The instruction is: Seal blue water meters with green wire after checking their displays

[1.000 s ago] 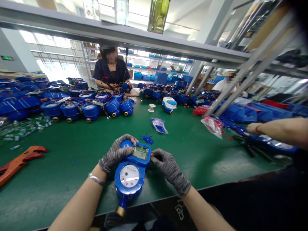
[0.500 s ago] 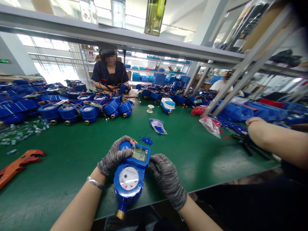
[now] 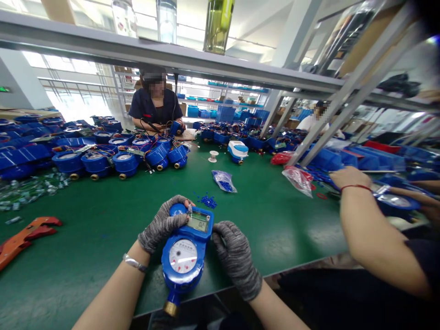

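Note:
A blue water meter point(image 3: 200, 234) with a white round dial and a small lit display lies at the table's front edge, its brass end towards me. My left hand point(image 3: 164, 223), in a grey knitted glove, is closed round the upper left of its display housing, thumb along the screen's edge. A small shiny piece shows by the left fingertips, too small to name. My right hand point(image 3: 237, 256), gloved alike, has its fingers curled and pinched against the housing's right side. Whatever those fingers hold, if anything, is hidden. Loose small blue parts point(image 3: 208, 201) lie just beyond the meter.
A plastic bag of blue parts point(image 3: 223, 181) and a white spool point(image 3: 213, 156) lie farther back. An orange-red cutter point(image 3: 29, 237) rests at left, near several blue meter bodies point(image 3: 125, 164). At right, a co-worker's arm point(image 3: 364, 224) reaches over the green table point(image 3: 103, 256).
The co-worker's arm at right has swung further into view, and a blue meter shows beside it. My hands and the water meter have hardly moved.

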Motion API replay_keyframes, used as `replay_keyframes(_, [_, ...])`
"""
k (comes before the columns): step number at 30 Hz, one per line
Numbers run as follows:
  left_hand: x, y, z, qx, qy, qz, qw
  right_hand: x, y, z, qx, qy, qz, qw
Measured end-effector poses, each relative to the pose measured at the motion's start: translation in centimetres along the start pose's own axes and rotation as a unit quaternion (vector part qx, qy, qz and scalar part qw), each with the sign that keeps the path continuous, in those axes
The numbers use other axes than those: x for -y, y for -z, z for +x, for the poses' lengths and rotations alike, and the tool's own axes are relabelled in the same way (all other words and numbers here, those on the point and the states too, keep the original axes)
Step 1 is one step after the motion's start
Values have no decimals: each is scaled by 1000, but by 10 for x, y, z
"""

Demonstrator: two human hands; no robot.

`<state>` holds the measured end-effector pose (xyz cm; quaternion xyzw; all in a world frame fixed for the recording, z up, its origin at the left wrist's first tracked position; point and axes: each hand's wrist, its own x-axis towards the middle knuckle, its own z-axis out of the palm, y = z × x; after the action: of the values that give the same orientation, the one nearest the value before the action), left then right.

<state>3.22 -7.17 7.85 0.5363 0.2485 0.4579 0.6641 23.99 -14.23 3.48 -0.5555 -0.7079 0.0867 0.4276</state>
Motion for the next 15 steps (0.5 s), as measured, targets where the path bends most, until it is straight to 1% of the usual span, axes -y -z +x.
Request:
replay_keyframes(2, [0,0,0,4,1,-3,1000,1,0,-1,-4,-10,9,1000])
replay_keyframes(6, [0,-1,-1,-5,4,-8,1000,0,1,6,17,-109,96,989])
replay_keyframes(8, [0,-2,-1,-6,3,-9,1000,-3,2,10,29,-142,128,981])
replay_keyframes(11, [0,-2,-1,-4,5,-19,1000,-7,4,15,45,-149,144,977])
replay_keyframes(15, [0,-2,-1,-5,8,-26,1000,-10,9,20,72,-125,128,981])
